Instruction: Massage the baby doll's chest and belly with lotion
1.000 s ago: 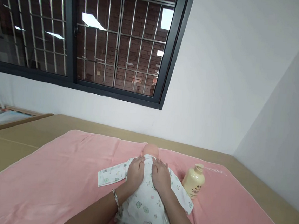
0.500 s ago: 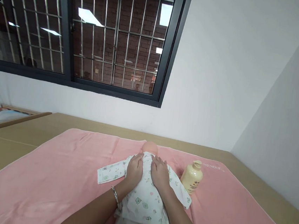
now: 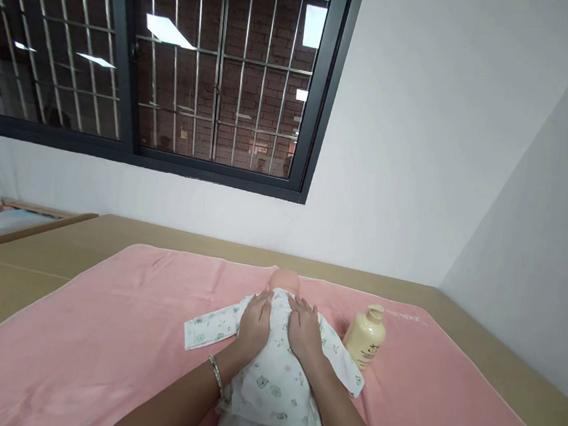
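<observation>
The doll's point(image 3: 276, 373) legs run off the bottom edge, its face is turned away, and the bottle's point(image 3: 365, 338) label is unreadable.

Even indoor light, sharp picture.
Ceiling panels glare as white patches in the dark window point(image 3: 217, 72); only soft, faint shadows under the hands on the pink blanket point(image 3: 102, 329). Wide lens bends the window frame and walls toward the edges; no blur.

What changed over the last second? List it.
Almost nothing. Both hands, left and right, stay flat on the doll, the left edging slightly outward. Nothing was grasped or released. The bottle and pink towel stayed put.
</observation>
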Demonstrator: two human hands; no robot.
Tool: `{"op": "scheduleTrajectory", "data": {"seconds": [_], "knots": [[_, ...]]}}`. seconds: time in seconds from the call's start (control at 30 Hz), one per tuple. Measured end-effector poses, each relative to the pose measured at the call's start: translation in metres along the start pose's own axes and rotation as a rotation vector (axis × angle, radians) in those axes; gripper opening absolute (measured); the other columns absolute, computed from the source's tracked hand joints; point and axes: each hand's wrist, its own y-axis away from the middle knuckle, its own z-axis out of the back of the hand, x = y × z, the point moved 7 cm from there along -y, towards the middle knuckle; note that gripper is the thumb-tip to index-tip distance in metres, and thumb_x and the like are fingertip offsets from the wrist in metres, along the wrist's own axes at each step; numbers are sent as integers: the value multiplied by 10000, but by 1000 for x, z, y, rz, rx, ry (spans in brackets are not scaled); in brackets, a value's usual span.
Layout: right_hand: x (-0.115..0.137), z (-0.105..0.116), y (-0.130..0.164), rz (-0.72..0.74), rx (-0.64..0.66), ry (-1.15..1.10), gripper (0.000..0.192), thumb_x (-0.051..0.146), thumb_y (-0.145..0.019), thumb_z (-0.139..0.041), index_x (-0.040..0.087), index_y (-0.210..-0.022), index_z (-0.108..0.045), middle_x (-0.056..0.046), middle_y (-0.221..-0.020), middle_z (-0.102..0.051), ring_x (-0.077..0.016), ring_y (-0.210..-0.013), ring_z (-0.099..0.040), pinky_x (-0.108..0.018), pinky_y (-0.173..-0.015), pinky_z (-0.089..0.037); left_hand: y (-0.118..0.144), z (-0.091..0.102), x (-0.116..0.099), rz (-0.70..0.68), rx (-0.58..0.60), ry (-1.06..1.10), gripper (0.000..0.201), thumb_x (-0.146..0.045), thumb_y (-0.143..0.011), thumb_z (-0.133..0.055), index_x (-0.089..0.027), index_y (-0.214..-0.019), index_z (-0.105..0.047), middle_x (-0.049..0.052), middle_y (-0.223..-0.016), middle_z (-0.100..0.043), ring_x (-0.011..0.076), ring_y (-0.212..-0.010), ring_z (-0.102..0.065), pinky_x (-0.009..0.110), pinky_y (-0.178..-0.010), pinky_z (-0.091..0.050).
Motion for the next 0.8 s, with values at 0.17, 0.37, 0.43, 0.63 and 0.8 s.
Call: {"op": "scheduleTrajectory", "data": {"seconds": [0.17, 0.37, 0.43, 0.63, 0.8], "knots": [[-1, -1, -1, -1, -3, 2, 575, 154, -905, -247, 157, -1414, -513, -91, -1504, -440, -222, -1426, -331, -433, -1195, -100, 0, -1, 2, -9, 9, -17, 428, -237, -920, -358, -208, -1217, -665, 44, -1317, -641, 198, -1309, -516, 394, -1198, -277], [-1, -1, -1, 5, -16, -12, 557, 226, -966, -187, 167, -1413, -515, -82, -1480, -475, -222, -1422, -335, -444, -1192, -107, 0, -1, 4, -15, 4, -17, 441, -219, -900, -371, -183, -1233, -658, 63, -1332, -629, 210, -1307, -516, 391, -1195, -284], [-2, -2, -1, 1, -9, -6, 558, 217, -962, -190, 163, -1411, -518, -80, -1487, -465, -217, -1425, -330, -433, -1194, -102, 0, -1, 4, -12, 8, -17, 441, -240, -916, -369, -170, -1254, -643, 78, -1345, -618, 220, -1312, -511, 405, -1193, -285], [-2, -3, -1, -5, 13, 15, 570, 155, -914, -246, 156, -1424, -499, -89, -1511, -431, -220, -1433, -317, -425, -1195, -97, 1, -1, 3, -22, 12, -27, 450, -238, -930, -339, -157, -1252, -643, 87, -1353, -611, 216, -1324, -499, 405, -1196, -277], [-1, -2, 0, 5, -8, 4, 551, 209, -960, -204, 166, -1413, -516, -89, -1498, -450, -228, -1431, -319, -441, -1193, -93, 1, -1, 4, -21, 7, -24, 447, -248, -925, -359, -154, -1264, -635, 83, -1356, -609, 218, -1317, -504, 397, -1196, -282]]}}
